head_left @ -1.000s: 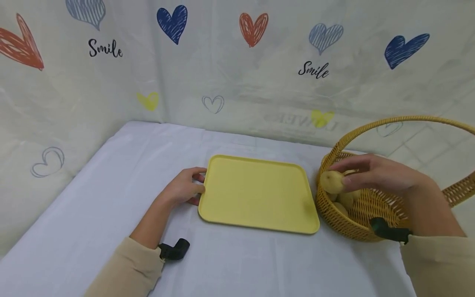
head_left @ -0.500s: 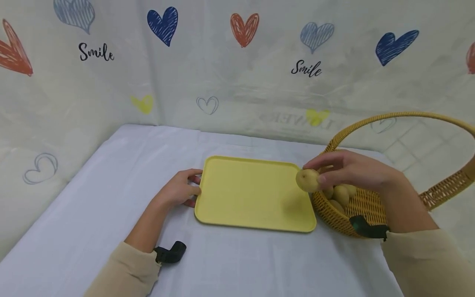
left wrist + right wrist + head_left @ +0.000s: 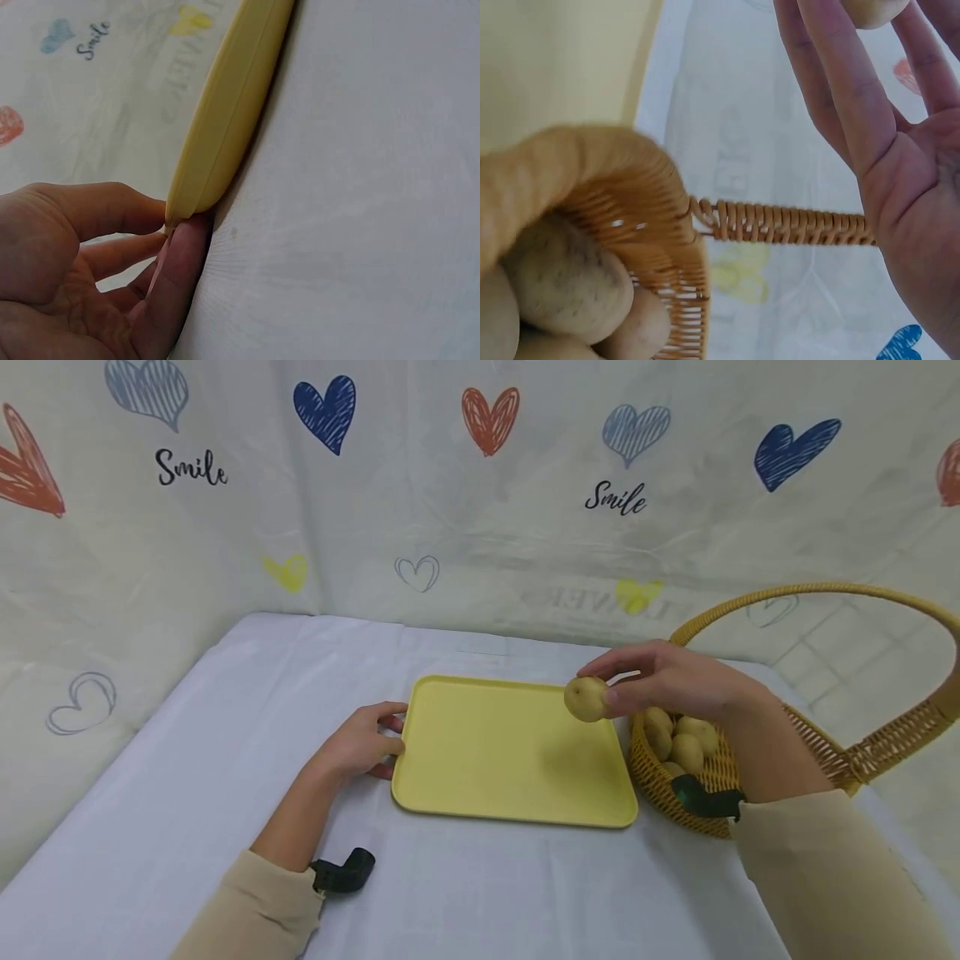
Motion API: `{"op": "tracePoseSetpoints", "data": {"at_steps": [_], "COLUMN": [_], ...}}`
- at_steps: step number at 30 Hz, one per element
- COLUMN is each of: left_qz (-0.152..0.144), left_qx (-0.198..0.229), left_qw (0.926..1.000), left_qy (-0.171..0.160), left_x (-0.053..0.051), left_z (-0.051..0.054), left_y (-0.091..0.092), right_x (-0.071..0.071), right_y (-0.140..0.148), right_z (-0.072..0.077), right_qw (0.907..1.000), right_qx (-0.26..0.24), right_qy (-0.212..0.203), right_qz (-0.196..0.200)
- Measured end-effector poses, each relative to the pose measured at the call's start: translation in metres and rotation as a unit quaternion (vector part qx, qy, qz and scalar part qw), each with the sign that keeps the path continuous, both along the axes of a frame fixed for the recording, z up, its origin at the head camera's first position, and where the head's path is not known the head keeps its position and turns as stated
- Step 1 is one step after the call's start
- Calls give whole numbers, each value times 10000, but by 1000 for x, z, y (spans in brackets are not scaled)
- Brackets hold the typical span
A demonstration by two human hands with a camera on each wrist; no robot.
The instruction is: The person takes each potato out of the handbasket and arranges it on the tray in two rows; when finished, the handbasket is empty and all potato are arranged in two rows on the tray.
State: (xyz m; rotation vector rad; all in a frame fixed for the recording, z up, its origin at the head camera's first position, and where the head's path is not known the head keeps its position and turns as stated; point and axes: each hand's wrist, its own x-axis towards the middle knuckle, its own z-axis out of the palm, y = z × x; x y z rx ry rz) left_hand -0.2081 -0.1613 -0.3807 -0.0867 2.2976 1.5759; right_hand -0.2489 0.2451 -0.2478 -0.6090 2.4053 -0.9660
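A potato (image 3: 587,699) is pinched between the thumb and fingers of my right hand (image 3: 660,681), held in the air above the right part of a yellow tray (image 3: 510,752). In the right wrist view only the potato's lower edge (image 3: 874,10) shows at the top. My left hand (image 3: 365,742) holds the tray's left edge. The left wrist view shows the thumb at the rim and a finger against the underside of the tray (image 3: 225,120). To the right of the tray stands a wicker basket (image 3: 647,777) with several potatoes (image 3: 687,752) in it, partly hidden by my right wrist.
The basket's tall arched handle (image 3: 825,587) rises behind and to the right of my right forearm. A white cloth (image 3: 480,885) covers the table. Behind it hangs a pale backdrop (image 3: 420,485) printed with hearts and words.
My right hand has lifted the potato out from over the basket and carried it left above the tray. The left hand stays at the tray's edge. The head view has shifted slightly.
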Motion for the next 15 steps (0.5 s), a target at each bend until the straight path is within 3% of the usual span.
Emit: {"op": "tracePoseSetpoints", "data": {"at_steps": [7,15], "left_qz": [-44,-32], "left_qx": [32,9], "left_qw": [10000,9999], "left_qy": [25,95], "left_x": [4,-1], "left_z": [-5,-2], "left_y": [-7,-1], "right_x": [-15,-23], "right_y": [-22,-45], "right_z": [-11,-16], "right_qw": [9955,9991], "right_qx": [-794,-333], "right_qy": [-507,258], "right_qz": [16,-6]}}
